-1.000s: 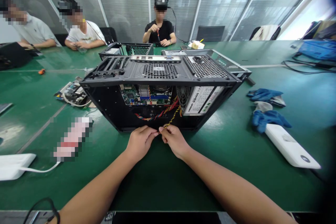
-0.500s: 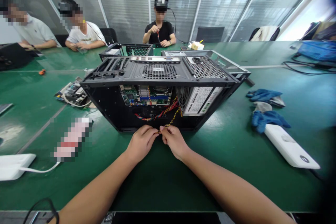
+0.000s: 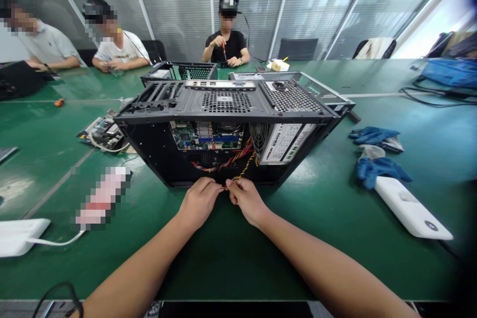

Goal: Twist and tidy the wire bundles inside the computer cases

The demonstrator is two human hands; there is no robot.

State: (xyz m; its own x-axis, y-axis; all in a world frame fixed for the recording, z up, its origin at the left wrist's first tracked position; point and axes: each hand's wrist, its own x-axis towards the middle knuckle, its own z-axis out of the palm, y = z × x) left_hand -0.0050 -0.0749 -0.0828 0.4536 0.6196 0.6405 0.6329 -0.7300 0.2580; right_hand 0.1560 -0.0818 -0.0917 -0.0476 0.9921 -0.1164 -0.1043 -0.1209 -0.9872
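Observation:
A black computer case (image 3: 145,145) stands on the table with its open side facing me. Inside it are a green motherboard (image 3: 186,140) and a labelled power supply (image 3: 286,144). A yellow-and-black cable (image 3: 246,163) runs down from the power supply to my fingers. At the case's near lower edge, my left hand (image 3: 200,202) pinches a thin reddish stretch of wire. Just beside it, my right hand (image 3: 246,201) pinches the cable between thumb and fingers. A short bit of wire shows between the two hands; its end is hidden by my fingers.
Blue gloves (image 3: 383,169) and a white power bank (image 3: 413,208) lie on the right. Leftward are a loose circuit board (image 3: 102,131), a blurred-out pink object (image 3: 102,196) and a white device (image 3: 22,236) with a cord. Across the green table (image 3: 328,258) sit several people, one holding a screwdriver (image 3: 224,49).
My hands stay almost in place at the case's edge, fingertips shifted very slightly on the wire. The view has barely moved.

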